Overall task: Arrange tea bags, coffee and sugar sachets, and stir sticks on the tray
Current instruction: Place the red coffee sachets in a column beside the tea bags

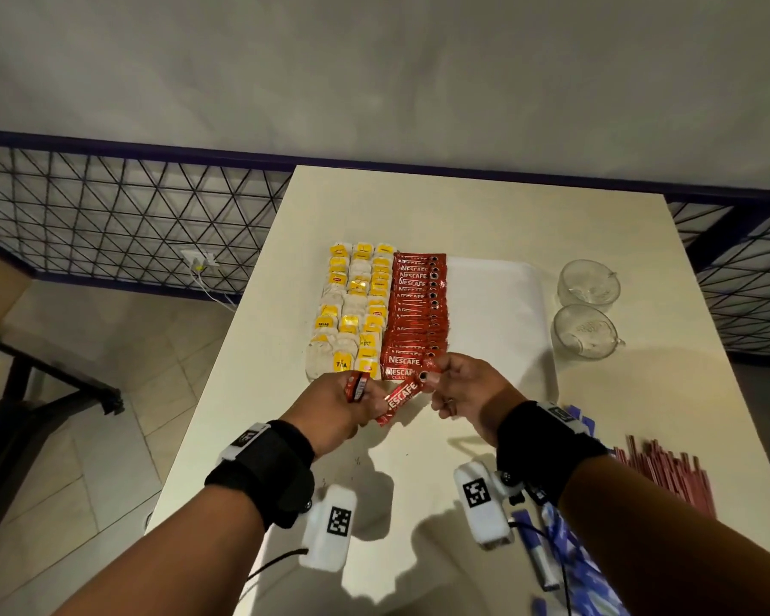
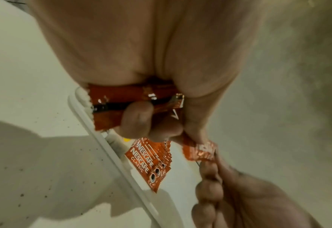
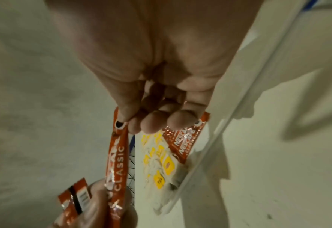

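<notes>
A white tray (image 1: 498,304) lies mid-table. Yellow-tagged tea bags (image 1: 352,304) fill its left columns, and a row of red coffee sachets (image 1: 419,313) runs beside them. Its right part is bare. Over the tray's near edge my left hand (image 1: 352,402) grips a small bundle of coffee sachets (image 2: 118,101). My right hand (image 1: 441,389) pinches the end of one coffee sachet (image 1: 401,402), which spans between both hands. In the right wrist view that coffee sachet (image 3: 118,154) hangs from my fingertips (image 3: 153,123) above the tea bags (image 3: 157,162).
Two clear glass cups (image 1: 590,282) (image 1: 585,331) stand right of the tray. Red stir sticks (image 1: 667,473) lie in a heap at the table's right edge. Blue-and-white packets (image 1: 570,562) lie at the front right. A wire mesh fence (image 1: 130,206) runs behind the table.
</notes>
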